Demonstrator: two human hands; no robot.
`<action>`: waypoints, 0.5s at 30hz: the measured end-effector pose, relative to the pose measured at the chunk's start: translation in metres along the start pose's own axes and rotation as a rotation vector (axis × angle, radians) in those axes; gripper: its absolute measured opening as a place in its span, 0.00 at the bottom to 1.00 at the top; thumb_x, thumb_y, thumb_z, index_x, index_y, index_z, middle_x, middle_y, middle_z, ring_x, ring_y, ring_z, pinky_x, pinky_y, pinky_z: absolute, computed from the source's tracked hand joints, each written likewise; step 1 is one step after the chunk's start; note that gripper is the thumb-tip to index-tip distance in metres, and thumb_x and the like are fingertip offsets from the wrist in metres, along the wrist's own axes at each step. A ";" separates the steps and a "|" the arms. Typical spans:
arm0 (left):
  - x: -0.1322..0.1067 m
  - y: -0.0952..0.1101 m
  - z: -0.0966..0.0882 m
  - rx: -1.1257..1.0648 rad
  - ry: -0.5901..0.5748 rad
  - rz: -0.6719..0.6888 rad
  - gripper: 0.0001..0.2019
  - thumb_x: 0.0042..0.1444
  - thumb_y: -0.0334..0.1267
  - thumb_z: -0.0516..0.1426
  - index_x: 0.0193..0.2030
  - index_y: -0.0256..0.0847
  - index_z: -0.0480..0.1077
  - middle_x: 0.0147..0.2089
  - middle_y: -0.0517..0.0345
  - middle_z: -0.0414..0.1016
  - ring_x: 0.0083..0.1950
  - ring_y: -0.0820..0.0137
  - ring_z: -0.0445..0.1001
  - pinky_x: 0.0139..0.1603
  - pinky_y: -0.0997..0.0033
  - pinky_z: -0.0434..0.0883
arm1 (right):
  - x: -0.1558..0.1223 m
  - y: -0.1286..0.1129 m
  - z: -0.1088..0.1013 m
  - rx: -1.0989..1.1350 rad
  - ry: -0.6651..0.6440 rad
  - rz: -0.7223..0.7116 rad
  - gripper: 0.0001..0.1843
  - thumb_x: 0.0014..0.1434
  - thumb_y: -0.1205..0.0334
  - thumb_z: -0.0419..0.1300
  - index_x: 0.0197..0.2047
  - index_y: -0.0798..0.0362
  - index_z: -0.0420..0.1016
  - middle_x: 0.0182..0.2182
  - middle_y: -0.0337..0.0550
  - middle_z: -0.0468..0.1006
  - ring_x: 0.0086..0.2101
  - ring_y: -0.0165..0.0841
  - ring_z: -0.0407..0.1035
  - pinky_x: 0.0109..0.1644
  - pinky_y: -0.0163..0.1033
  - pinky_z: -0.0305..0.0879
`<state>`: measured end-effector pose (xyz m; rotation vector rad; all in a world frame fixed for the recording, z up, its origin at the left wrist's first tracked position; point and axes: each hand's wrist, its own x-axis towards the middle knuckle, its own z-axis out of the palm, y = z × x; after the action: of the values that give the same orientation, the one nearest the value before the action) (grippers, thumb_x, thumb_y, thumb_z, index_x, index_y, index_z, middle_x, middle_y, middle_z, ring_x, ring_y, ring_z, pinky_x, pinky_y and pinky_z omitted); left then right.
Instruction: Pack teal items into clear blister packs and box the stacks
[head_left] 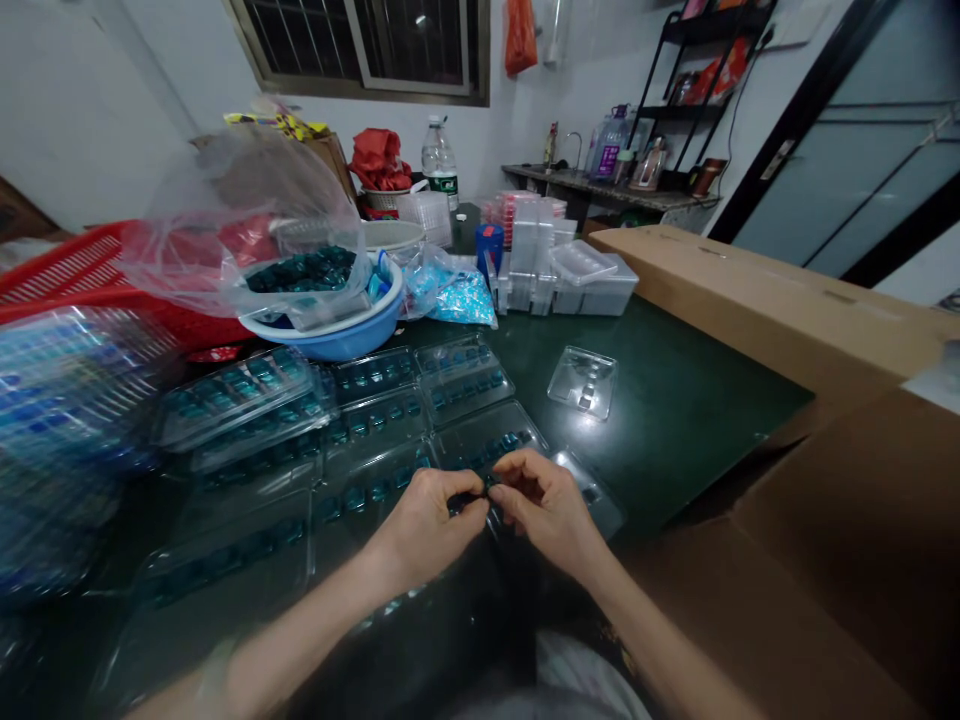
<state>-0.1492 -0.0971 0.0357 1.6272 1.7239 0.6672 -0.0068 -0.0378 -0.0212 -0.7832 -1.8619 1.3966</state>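
My left hand (pixel 424 525) and my right hand (pixel 544 505) meet over the dark green tabletop (pixel 675 430). Their fingertips pinch a small dark teal piece (pixel 474 497), most of which they hide. Directly under and beyond my fingers lies a transparent blister tray (pixel 487 440) holding a row of teal pieces. Another tray (pixel 367 495) sits just left of my left hand. An empty-looking transparent tray corner (pixel 592 490) lies beside my right hand. Several more filled trays spread toward the left and back.
A tall stack of filled trays (pixel 67 400) stands at left, before a red plastic basket (pixel 82 265). Behind are a blue basin (pixel 330 335) of teal pieces in a plastic bag and stacked transparent boxes (pixel 562 275). A cardboard box (pixel 780 310) borders the table's right side.
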 end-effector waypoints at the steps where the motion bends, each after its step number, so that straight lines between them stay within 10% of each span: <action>1: 0.000 -0.001 0.001 -0.006 -0.011 0.007 0.11 0.50 0.33 0.47 0.23 0.35 0.67 0.21 0.64 0.62 0.24 0.77 0.58 0.24 0.77 0.54 | 0.000 0.001 -0.001 -0.010 -0.038 0.000 0.06 0.55 0.63 0.54 0.38 0.53 0.66 0.23 0.34 0.67 0.22 0.25 0.63 0.26 0.30 0.59; 15: 0.001 -0.011 0.013 -0.003 0.137 0.002 0.10 0.46 0.31 0.49 0.25 0.35 0.71 0.20 0.62 0.64 0.22 0.77 0.59 0.23 0.77 0.55 | -0.007 0.012 0.015 -0.638 0.328 -0.278 0.08 0.49 0.72 0.50 0.31 0.55 0.68 0.24 0.39 0.68 0.27 0.30 0.63 0.31 0.34 0.55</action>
<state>-0.1464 -0.0978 0.0185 1.6134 1.8169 0.7986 -0.0141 -0.0490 -0.0366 -0.9382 -2.0580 0.4562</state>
